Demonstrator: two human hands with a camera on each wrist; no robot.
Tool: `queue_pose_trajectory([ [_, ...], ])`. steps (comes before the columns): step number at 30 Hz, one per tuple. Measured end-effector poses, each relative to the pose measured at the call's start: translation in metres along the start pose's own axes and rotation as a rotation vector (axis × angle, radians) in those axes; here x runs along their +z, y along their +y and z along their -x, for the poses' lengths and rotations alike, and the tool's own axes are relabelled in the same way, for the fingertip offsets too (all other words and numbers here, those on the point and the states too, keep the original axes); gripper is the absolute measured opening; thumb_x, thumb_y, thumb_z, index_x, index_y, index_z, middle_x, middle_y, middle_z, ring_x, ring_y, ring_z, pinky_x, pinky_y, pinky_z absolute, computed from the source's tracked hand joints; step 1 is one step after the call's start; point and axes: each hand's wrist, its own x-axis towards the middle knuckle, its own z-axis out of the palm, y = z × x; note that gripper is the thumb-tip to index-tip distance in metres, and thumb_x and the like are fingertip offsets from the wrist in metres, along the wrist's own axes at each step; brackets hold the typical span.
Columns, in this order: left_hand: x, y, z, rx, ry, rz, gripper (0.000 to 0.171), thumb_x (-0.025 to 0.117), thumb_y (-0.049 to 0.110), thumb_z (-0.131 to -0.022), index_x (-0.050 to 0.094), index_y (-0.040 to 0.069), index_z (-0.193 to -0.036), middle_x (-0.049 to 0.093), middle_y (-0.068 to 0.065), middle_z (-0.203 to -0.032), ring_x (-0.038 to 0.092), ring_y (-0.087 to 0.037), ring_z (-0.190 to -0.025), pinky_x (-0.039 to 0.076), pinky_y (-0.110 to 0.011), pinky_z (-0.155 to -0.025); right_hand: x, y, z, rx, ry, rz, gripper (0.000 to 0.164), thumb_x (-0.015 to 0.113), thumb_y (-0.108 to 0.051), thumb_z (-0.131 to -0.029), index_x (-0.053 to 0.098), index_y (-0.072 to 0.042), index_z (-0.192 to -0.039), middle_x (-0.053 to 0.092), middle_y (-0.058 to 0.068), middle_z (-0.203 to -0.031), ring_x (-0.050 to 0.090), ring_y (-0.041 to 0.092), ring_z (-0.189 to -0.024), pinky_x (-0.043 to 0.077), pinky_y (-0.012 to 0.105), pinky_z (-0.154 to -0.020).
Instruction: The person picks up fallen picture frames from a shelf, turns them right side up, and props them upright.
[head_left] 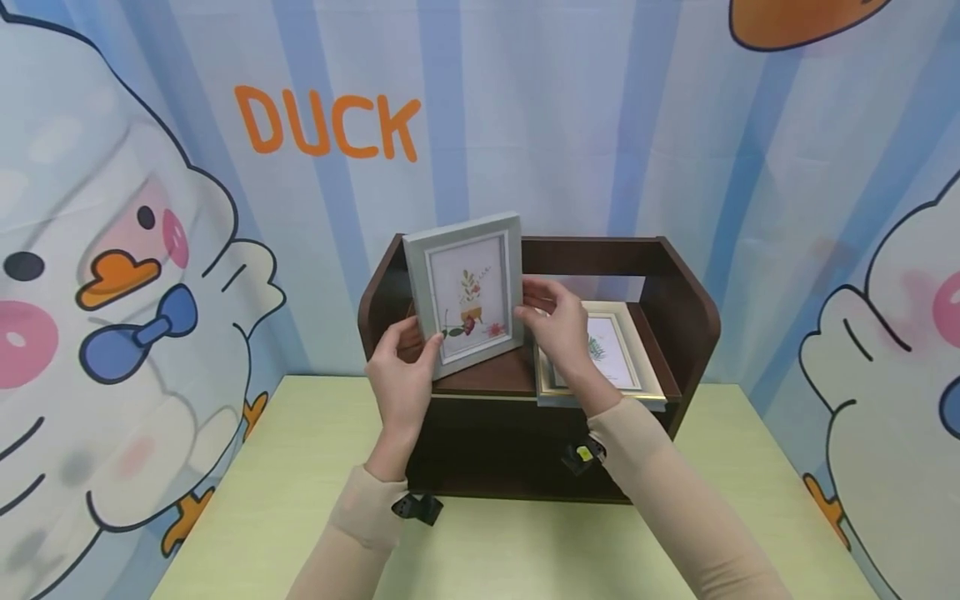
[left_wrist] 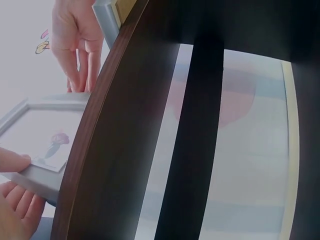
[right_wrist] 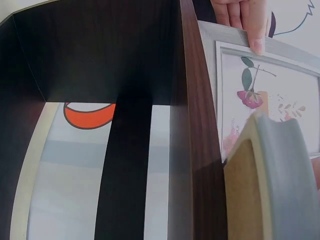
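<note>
A light grey picture frame [head_left: 472, 292] with a plant picture stands tilted over the left part of a dark brown shelf [head_left: 510, 442]. My left hand [head_left: 401, 375] grips its lower left edge, thumb on the front and fingers behind. At the right edge, my right hand [head_left: 561, 327] holds the frame with thumb and fingertips. The left wrist view shows the left thumb [left_wrist: 15, 161] over the grey border. Beneath my right forearm, a cream and gold picture frame [head_left: 647, 367] lies face up on the shelf, atop a bluish-grey edge.
The shelf has raised side panels [head_left: 686, 325] and a back rail [head_left: 592, 254]. It stands on a pale yellow-green table [head_left: 322, 433]. Behind hangs a blue striped curtain [head_left: 555, 108] with duck drawings. Small black cameras [head_left: 420, 508] sit at both wrists.
</note>
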Motion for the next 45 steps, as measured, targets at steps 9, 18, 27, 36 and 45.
queue_pose_trajectory([
  [9,0.008,0.0,0.007,0.072,0.074,0.059,0.03,0.077,0.017,-0.08,0.068,0.003,-0.104,0.069,-0.013,-0.092,0.067,-0.022,-0.078,0.057,-0.04,-0.068,-0.004,-0.009,0.0,-0.032,0.001,-0.032,0.039,0.066,0.005,-0.083,0.059,0.003,-0.121,0.063,0.02,-0.12,0.062,0.028,-0.112,0.051,0.032,-0.094],
  [18,0.022,0.001,0.013,0.114,0.145,0.094,0.027,0.078,0.006,-0.076,0.067,-0.002,-0.099,0.065,-0.017,-0.09,0.065,-0.027,-0.078,0.056,-0.044,-0.065,-0.01,-0.044,0.011,-0.129,0.015,-0.02,0.038,0.065,0.006,-0.083,0.057,0.01,-0.121,0.06,0.028,-0.12,0.058,0.038,-0.115,0.047,0.043,-0.099],
  [27,0.032,0.007,0.02,0.13,0.174,0.082,0.023,0.077,0.001,-0.075,0.066,-0.001,-0.094,0.063,-0.015,-0.087,0.063,-0.026,-0.078,0.055,-0.042,-0.064,-0.015,-0.055,0.009,-0.244,0.038,0.024,0.037,0.067,0.004,-0.083,0.058,0.009,-0.119,0.061,0.028,-0.118,0.059,0.038,-0.113,0.048,0.046,-0.098],
  [36,0.041,0.009,0.024,0.165,0.215,0.072,0.022,0.078,0.002,-0.075,0.065,0.001,-0.093,0.062,-0.013,-0.086,0.064,-0.024,-0.075,0.056,-0.039,-0.063,-0.021,-0.067,0.007,-0.331,0.046,0.053,0.037,0.069,0.0,-0.083,0.059,0.01,-0.117,0.062,0.026,-0.118,0.06,0.035,-0.113,0.049,0.043,-0.097],
  [45,0.048,0.011,0.026,0.192,0.251,0.063,0.021,0.077,0.001,-0.074,0.063,0.001,-0.09,0.06,-0.01,-0.084,0.062,-0.021,-0.073,0.055,-0.033,-0.064,-0.022,-0.081,0.002,-0.379,-0.045,0.087,0.038,0.07,-0.002,-0.083,0.059,0.009,-0.118,0.062,0.024,-0.12,0.06,0.032,-0.114,0.048,0.041,-0.098],
])
